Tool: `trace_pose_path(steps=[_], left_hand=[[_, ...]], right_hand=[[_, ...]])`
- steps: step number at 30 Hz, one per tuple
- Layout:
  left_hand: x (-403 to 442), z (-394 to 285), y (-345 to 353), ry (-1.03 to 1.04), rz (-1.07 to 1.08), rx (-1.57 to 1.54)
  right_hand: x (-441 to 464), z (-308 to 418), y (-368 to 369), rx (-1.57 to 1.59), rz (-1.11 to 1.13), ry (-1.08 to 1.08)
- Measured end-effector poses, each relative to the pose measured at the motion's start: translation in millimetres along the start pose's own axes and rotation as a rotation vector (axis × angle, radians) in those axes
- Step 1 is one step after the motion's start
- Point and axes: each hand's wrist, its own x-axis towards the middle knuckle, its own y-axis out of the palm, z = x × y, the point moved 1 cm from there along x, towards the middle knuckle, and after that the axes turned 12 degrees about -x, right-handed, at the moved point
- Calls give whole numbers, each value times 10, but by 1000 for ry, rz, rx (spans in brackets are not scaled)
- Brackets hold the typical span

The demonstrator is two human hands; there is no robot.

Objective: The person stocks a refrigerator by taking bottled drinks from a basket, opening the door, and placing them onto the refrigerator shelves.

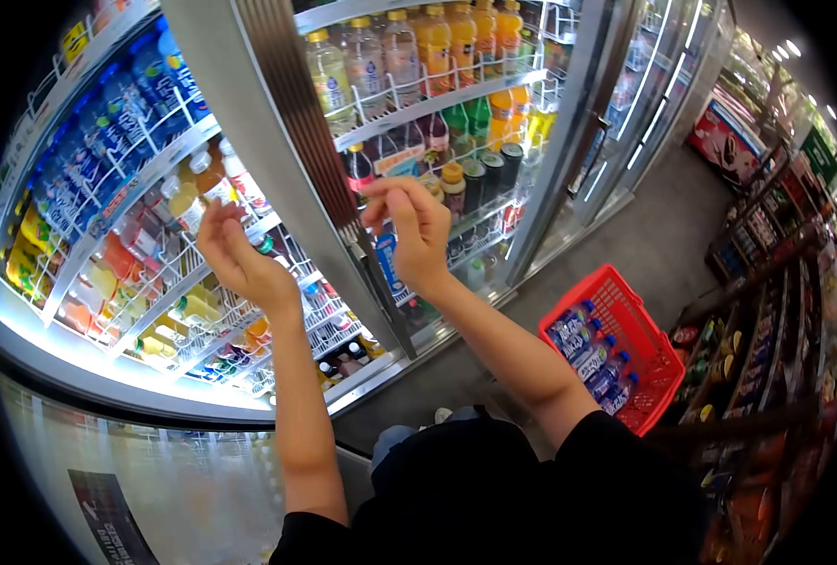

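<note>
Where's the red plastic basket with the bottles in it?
In the head view, the red plastic basket holding blue-capped plastic bottles is at the lower right, on the grey floor, just right of the person's right arm.

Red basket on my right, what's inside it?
The red basket holds a row of bottles with blue caps and purple-blue labels, toward the fridge side. The bottles cover whatever may lie beneath them, so that can't be seen.

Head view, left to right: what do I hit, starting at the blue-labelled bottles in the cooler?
Blue-labelled bottles → left hand → right hand → red shopping basket → green sign.
</note>
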Motion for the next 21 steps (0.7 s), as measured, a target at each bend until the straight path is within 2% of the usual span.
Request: trace_pose_path(steps=[2,8,15,21], left_hand=[[-404,40,62,-49,76,-43],[-1539,94,210,-357,398,-51],[-2365,-292,159,-584,638,-134],[-2807,-721,-239,-758,783,-137]], right_hand=[[-249,-83,-378,-37,-111,85],[-937,-106,-1278,-151,-364,119],[-1836,192,-1908,-429,-409,270],[-2628,485,-2294,-475,-572,468]])
